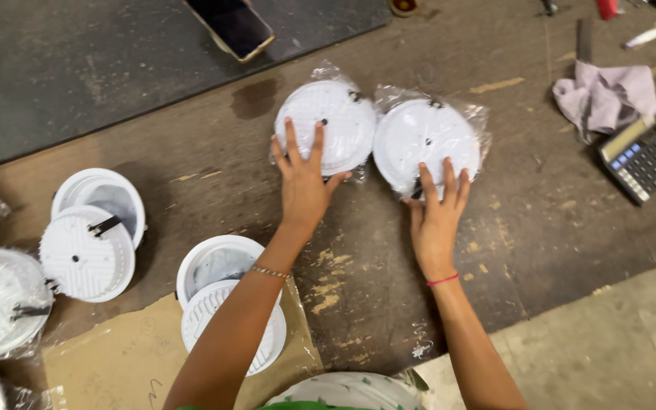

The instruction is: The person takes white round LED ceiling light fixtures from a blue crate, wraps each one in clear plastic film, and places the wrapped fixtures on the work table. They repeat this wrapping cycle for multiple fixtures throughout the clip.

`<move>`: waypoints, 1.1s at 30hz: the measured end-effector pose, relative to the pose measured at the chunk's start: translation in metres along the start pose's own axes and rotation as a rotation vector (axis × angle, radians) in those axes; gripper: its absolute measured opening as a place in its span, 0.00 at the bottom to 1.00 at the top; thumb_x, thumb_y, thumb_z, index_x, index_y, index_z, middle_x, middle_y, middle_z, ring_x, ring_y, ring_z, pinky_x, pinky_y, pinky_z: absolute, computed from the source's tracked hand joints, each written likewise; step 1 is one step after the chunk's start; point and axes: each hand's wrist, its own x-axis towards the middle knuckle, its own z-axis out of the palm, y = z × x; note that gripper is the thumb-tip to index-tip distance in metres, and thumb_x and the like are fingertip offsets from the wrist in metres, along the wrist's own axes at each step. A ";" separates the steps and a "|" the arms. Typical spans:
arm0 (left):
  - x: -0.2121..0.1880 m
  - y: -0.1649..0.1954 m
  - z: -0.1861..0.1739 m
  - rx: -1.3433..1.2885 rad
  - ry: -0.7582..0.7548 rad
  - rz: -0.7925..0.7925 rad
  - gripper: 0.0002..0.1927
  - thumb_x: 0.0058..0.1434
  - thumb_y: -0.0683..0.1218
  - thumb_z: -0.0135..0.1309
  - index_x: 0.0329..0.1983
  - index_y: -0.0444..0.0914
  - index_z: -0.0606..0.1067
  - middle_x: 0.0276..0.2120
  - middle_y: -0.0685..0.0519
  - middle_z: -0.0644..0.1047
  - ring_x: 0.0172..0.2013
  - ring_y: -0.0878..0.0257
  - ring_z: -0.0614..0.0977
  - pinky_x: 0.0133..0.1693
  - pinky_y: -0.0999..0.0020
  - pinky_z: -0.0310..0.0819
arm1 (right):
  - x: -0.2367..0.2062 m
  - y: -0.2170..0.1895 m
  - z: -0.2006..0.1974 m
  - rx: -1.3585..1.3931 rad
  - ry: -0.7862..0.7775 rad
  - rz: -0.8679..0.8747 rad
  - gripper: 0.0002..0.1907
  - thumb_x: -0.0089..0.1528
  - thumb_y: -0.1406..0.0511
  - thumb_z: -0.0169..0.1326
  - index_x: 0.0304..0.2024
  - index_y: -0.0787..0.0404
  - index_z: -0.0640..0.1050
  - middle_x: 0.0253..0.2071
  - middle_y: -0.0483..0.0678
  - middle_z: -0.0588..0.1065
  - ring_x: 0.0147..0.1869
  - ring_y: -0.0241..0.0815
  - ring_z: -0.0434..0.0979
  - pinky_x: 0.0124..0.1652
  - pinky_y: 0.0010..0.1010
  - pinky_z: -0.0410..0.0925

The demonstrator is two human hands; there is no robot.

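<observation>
Two round white light fittings in clear plastic wrap lie side by side on the far middle of the brown worktop (pixel 540 228), nearly touching. The left hand (pixel 303 182) rests flat, fingers spread, on the near edge of the left fitting (pixel 326 125); the right hand (pixel 436 212) lies the same way on the right fitting (pixel 425 137). Neither hand grips. More white fittings (pixel 89 247) sit at near left. A calculator (pixel 643 158) and a grey cloth (pixel 605 95) lie far right.
</observation>
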 end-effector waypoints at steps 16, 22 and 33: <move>0.086 0.013 0.009 0.116 -0.101 -0.215 0.57 0.46 0.65 0.71 0.75 0.56 0.52 0.75 0.42 0.36 0.70 0.27 0.47 0.59 0.21 0.55 | 0.104 0.036 0.042 -0.040 0.018 -0.081 0.37 0.61 0.73 0.62 0.72 0.54 0.68 0.77 0.61 0.56 0.78 0.74 0.49 0.72 0.59 0.53; 0.048 0.019 -0.034 -0.012 0.064 -0.020 0.55 0.51 0.60 0.70 0.77 0.49 0.53 0.76 0.40 0.39 0.69 0.28 0.55 0.61 0.27 0.57 | 0.112 0.072 0.046 -0.176 -0.050 -0.094 0.42 0.63 0.62 0.66 0.78 0.52 0.63 0.77 0.62 0.55 0.77 0.71 0.53 0.68 0.63 0.52; -0.165 -0.107 -0.220 -0.050 0.401 -0.098 0.31 0.67 0.47 0.67 0.69 0.39 0.65 0.72 0.37 0.59 0.68 0.39 0.69 0.63 0.52 0.72 | 0.093 0.035 -0.011 -0.015 -0.026 -0.331 0.42 0.62 0.68 0.64 0.75 0.68 0.61 0.72 0.63 0.63 0.75 0.63 0.60 0.73 0.53 0.55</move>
